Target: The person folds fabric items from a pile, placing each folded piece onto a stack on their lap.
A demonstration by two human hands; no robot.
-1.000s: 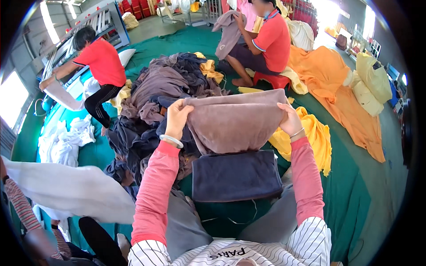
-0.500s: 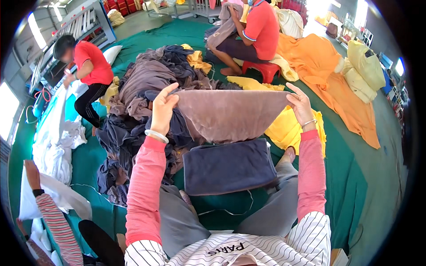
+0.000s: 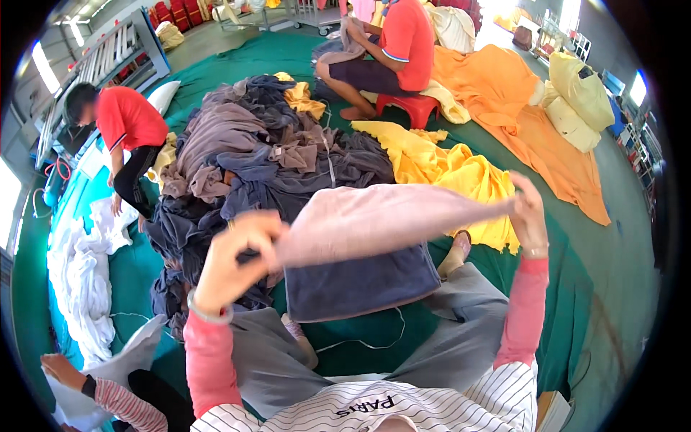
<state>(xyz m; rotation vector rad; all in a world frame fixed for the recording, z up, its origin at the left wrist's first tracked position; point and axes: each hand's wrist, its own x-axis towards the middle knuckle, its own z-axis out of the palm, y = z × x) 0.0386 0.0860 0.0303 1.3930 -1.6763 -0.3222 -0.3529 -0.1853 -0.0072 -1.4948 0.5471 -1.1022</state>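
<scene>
A mauve-brown towel [image 3: 374, 219] is stretched in the air between my two hands, blurred by motion. My left hand [image 3: 241, 252] pinches its left corner, thumb and finger closed. At the right end my right hand [image 3: 530, 214] grips the other corner, held a little higher. Below the towel, a folded dark navy towel [image 3: 360, 288] lies on the green sheet between my legs; the raised towel hides its far edge. Beyond my left hand rises a big heap of loose navy and brown towels [image 3: 237, 137].
Yellow cloths [image 3: 446, 162] lie ahead to the right, with orange cloth [image 3: 504, 101] beyond. One co-worker [image 3: 407, 43] sits on a red stool [image 3: 410, 108]; another in red [image 3: 133, 119] bends at the left near white cloths [image 3: 83, 281]. A striped sleeve [image 3: 129, 405] shows at lower left.
My hands have moved apart and lower, my left hand toward me, swinging the brown towel nearer over the folded one. The co-worker at left has bent down and lowered their hands.
</scene>
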